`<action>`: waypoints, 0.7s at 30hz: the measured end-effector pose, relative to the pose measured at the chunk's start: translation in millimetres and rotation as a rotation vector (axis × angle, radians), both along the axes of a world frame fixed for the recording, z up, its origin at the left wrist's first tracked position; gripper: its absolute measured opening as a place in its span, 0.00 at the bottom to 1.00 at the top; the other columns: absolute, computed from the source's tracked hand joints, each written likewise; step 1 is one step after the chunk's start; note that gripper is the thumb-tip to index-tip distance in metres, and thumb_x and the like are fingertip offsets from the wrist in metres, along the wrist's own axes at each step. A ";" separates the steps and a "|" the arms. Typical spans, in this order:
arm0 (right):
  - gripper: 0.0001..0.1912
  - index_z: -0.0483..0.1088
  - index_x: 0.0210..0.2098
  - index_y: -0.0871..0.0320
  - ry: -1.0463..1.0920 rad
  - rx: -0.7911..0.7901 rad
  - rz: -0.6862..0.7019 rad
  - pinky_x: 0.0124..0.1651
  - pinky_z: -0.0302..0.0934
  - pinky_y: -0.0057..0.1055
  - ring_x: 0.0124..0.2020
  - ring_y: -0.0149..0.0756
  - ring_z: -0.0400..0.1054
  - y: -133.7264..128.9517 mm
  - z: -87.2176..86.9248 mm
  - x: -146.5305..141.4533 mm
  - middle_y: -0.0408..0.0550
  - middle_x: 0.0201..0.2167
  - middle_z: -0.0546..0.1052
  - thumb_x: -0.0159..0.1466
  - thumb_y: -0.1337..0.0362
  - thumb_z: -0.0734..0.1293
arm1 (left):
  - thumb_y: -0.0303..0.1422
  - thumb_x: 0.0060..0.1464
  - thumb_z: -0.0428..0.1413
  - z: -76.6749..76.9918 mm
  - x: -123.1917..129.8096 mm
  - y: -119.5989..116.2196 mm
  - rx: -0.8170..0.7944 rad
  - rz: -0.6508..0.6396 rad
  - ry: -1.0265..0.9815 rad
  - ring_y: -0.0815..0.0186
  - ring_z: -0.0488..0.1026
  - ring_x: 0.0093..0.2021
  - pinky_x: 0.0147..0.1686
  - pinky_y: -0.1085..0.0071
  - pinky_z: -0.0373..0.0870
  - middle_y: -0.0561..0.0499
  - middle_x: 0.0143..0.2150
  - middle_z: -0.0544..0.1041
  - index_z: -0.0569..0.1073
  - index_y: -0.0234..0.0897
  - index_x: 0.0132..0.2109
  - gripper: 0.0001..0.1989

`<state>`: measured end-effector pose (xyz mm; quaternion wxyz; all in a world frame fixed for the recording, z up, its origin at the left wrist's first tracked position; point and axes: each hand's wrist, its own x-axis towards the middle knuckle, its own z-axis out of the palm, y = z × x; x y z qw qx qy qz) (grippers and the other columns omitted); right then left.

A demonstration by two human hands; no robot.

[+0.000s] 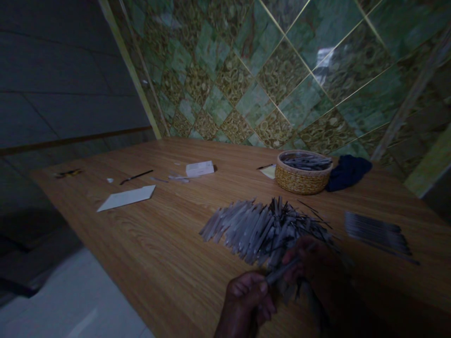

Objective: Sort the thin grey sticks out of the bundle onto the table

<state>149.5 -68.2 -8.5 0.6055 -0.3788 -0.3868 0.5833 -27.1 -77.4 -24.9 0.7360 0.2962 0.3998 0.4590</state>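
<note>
Your woven basket [302, 182] is loaded with slim dark strips [310, 162], navy cloth [348, 172] right beside it. Big pile [246, 227] on the bench [169, 244] sits between it and you. Your left hand [246, 298] and right hand [312, 263] grips both pinch one grey strip [280, 272] by the pile's near edge.

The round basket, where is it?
In the head view, the round basket stands right of centre on the table, behind the pile of thin strips and left of the dark blue cloth.

Indoor room, kind unclear: diamond-tiled wall [268, 70], wooden table [169, 244]
</note>
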 end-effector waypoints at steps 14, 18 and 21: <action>0.16 0.63 0.32 0.57 0.004 -0.051 -0.029 0.24 0.67 0.30 0.21 0.34 0.72 -1.7 -5.7 -8.8 0.45 0.27 0.77 0.56 0.53 0.69 | 0.41 0.38 0.66 3.6 -0.2 -2.8 0.078 0.065 0.078 0.77 0.59 0.11 0.14 0.81 0.48 0.53 0.12 0.71 0.74 0.32 0.23 0.16; 0.16 0.61 0.33 0.56 0.002 -0.041 -0.014 0.25 0.66 0.30 0.21 0.33 0.72 -0.3 -4.5 -6.7 0.44 0.27 0.77 0.57 0.53 0.68 | 0.41 0.39 0.66 5.5 0.5 -4.2 0.087 0.019 0.056 0.77 0.61 0.12 0.14 0.81 0.50 0.52 0.13 0.73 0.74 0.32 0.25 0.15; 0.17 0.60 0.34 0.55 0.006 -0.042 -0.029 0.25 0.66 0.30 0.20 0.34 0.71 -0.9 -5.3 -8.0 0.43 0.26 0.77 0.57 0.53 0.68 | 0.41 0.39 0.65 4.0 0.2 -5.1 0.079 0.017 0.063 0.77 0.62 0.12 0.14 0.81 0.50 0.52 0.13 0.73 0.74 0.31 0.25 0.15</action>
